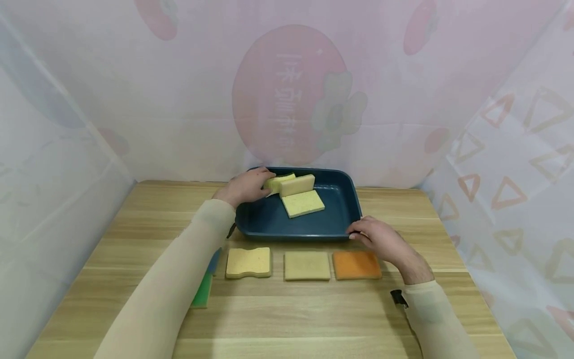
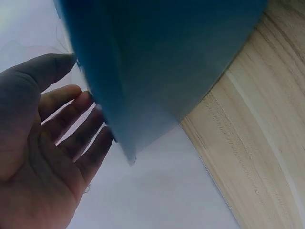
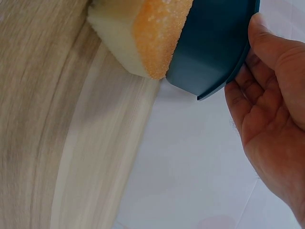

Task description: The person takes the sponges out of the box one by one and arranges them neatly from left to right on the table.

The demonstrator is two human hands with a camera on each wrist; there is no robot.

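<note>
A dark blue tray [image 1: 341, 219] sits mid-table. My left hand [image 1: 247, 186] reaches over its left rim, and straight fingers touch a yellow sponge [image 1: 279, 181] standing on edge inside. A tan sponge [image 1: 298, 185] leans beside it and a flat yellow sponge [image 1: 303, 203] lies in front. In the left wrist view the left hand [image 2: 43, 143] shows a flat palm, its fingertips hidden behind the tray [image 2: 157, 62] wall. My right hand [image 1: 375, 238] holds the tray's front right corner. The right wrist view shows the right hand [image 3: 271, 119] with thumb and fingers on the tray [image 3: 214, 47] rim.
On the wooden table [image 1: 287, 309], a row lies before the tray: a wavy tan sponge [image 1: 248, 262], a tan rectangular sponge [image 1: 307, 265] and an orange sponge [image 1: 356, 265], also the orange sponge [image 3: 152, 33]. A green sponge [image 1: 203, 290] is half hidden under my left arm. Curtains enclose three sides.
</note>
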